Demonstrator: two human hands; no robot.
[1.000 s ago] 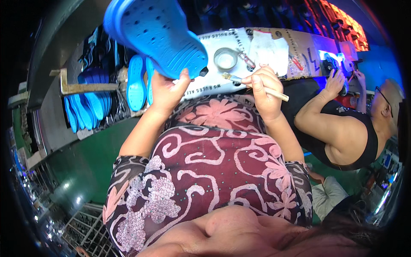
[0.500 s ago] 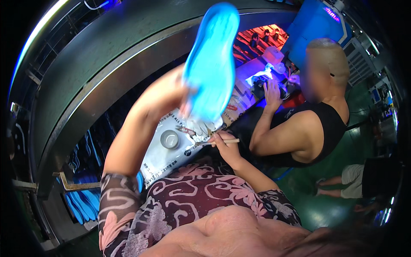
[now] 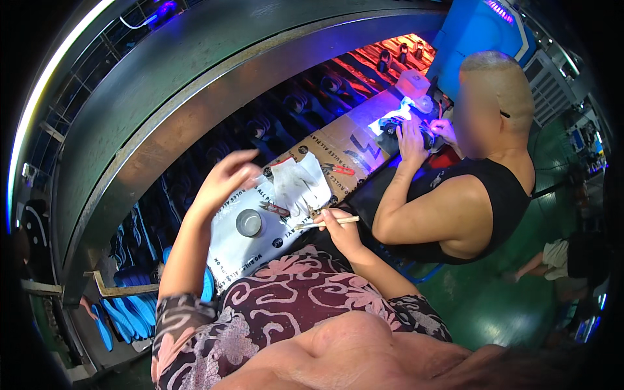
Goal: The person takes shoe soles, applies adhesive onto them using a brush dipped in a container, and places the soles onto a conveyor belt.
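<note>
Head view, right hand. I read the right hand as closed: thumb and fingers grip the pale handle of a brush near its middle. The brush lies nearly level, bristle end toward the left, above the near edge of the white-covered worktop. I cannot tell whether the bristles touch the covering.

Head view, left hand. The left hand is open and raised above the far side of the worktop. Its fingers extend to the right, slightly bent and blurred by motion; no object is in its grip.

Head view, surroundings. A round grey cup stands on the covering, left of the brush. Red-handled nippers lie between the cup and a crumpled white cloth. A second red-handled tool lies on the brown section. Blue soles stand in a row at the lower left.

Head view, change. Half a second ago, I recorded the left hand holding a blue sole raised over the worktop; that sole has now left the hand. The left arm has drawn back toward the left. The right hand keeps its brush grip, and the cup and nippers hold their places relative to each other.
</note>
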